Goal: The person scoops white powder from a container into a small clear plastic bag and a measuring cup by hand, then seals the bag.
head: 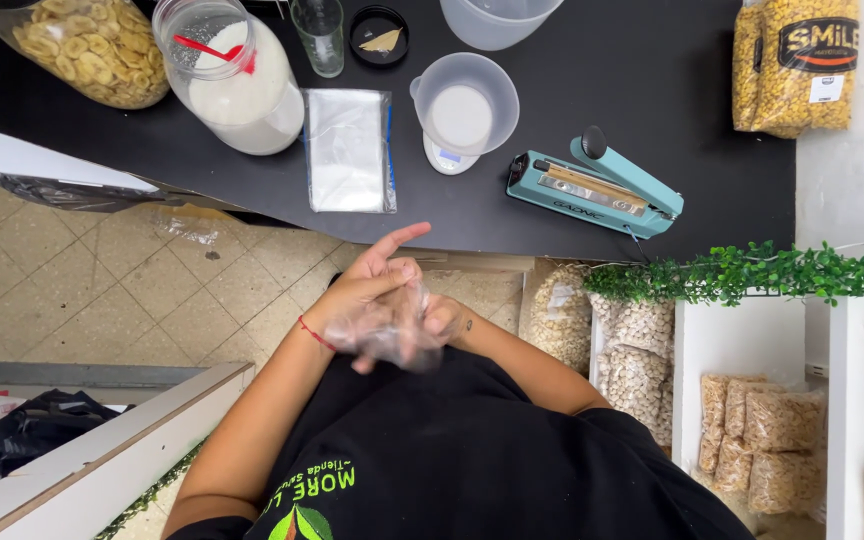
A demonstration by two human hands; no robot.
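Hands are working a thin clear plastic bag [397,335] at waist height, just short of the black counter [592,110] — the left hand [367,290] pinching the film, forefinger pointing out, the right hand [437,320] closing on its other side. Rubbing the two layers apart near the mouth is probably the cleanest way in. A scale carrying a cup [462,110] of white powder is waiting beside the teal heat sealer [592,185].

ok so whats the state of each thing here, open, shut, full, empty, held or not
clear plastic bag: crumpled, held between both hands
left hand: gripping the bag, index finger out
right hand: gripping the bag
heat sealer: arm raised, nothing in it
measuring cup: on the scale, white powder inside
white powder jar: open, red scoop inside
banana chip jar: nearly full
stack of flat bags: lying flat, untouched
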